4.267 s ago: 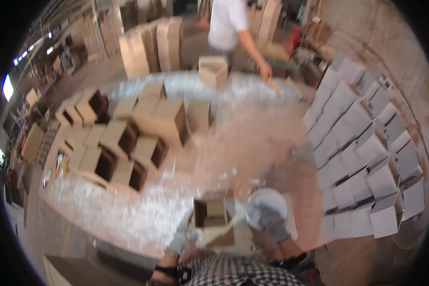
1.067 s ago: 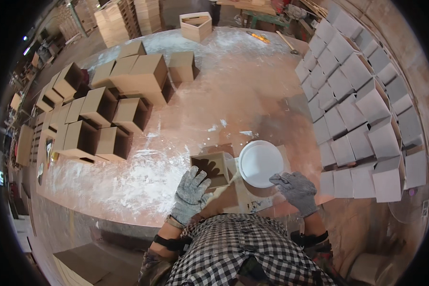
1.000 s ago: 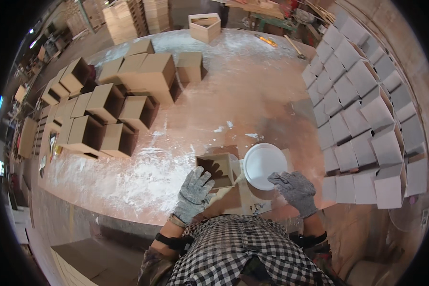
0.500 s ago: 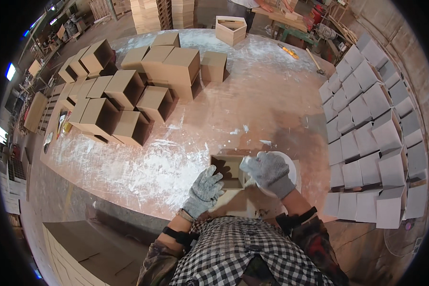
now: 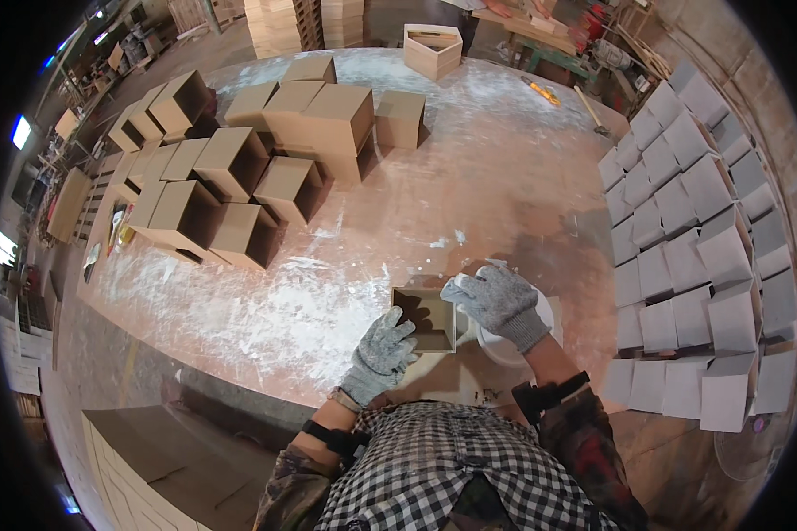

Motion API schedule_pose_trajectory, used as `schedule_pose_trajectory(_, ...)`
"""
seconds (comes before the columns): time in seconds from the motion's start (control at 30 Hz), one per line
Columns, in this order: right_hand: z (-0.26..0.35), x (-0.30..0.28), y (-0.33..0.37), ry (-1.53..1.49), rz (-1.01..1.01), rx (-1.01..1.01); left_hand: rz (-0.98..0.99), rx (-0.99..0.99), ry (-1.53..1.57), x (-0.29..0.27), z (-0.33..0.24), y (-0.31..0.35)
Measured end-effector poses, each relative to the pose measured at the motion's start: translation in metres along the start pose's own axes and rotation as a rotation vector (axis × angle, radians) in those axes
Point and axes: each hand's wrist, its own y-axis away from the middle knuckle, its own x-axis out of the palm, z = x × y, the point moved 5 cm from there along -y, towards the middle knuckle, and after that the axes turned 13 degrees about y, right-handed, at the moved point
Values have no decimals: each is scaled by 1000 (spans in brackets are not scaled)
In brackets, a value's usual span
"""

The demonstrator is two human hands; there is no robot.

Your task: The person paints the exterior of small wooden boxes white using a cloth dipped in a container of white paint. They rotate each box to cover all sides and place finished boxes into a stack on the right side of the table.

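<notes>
Where the left edge of the worktop (image 5: 469, 195) curves away, small items (image 5: 115, 228) lie near the rim, and just inward brown boxes (image 5: 338, 119) crowd toward the far edge. By the near edge, our left hand (image 5: 379, 357) sits with its fingers parted and bent over the near left corner of the small open box (image 5: 436, 320); whether they pinch its wall we cannot tell. That box stands near the middle of the near edge. To its right, our right hand (image 5: 498, 303) hangs over a white round dish (image 5: 501, 350), fingers bent together at the box's far right corner; something whitish shows at the tips, but what they grip, if anything, we cannot tell.

To work well here, we should brace the box lightly from the left, guide the right fingertips along the rim with even pressure, and carry that wrist clear of the dish. Open room lies beyond the box, between the brown boxes and the pale boxes (image 5: 684, 257) lined along the right edge; a yellow tool (image 5: 540, 91) and a hammer (image 5: 591, 111) lie toward the far right corner, well apart from our hands.
</notes>
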Motion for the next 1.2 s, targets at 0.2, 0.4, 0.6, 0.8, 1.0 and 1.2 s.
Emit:
schedule_pose_trajectory(0.2, 30, -18, 33, -195, 350, -75, 13, -26, -38, 2, 0, 4)
schedule_pose_trajectory(0.4, 50, -34, 83, -499, 261, -144, 17, -35, -22, 1, 3, 6)
schedule_pose_trajectory(0.6, 13, -41, 13, -225, -2, 11, 45, -53, -45, 0, -1, 1)
schedule_pose_trajectory(0.8, 40, -36, 32, -165, 254, 0, 54, -29, -65, 0, -4, -2)
schedule_pose_trajectory(1.0, 56, -57, 93, -471, 62, 78, 74, -62, -247, 1, -15, -5)
schedule_pose_trajectory(1.2, 30, -27, 107, -404, 162, 341, 92, -234, -370, -8, -23, -39)
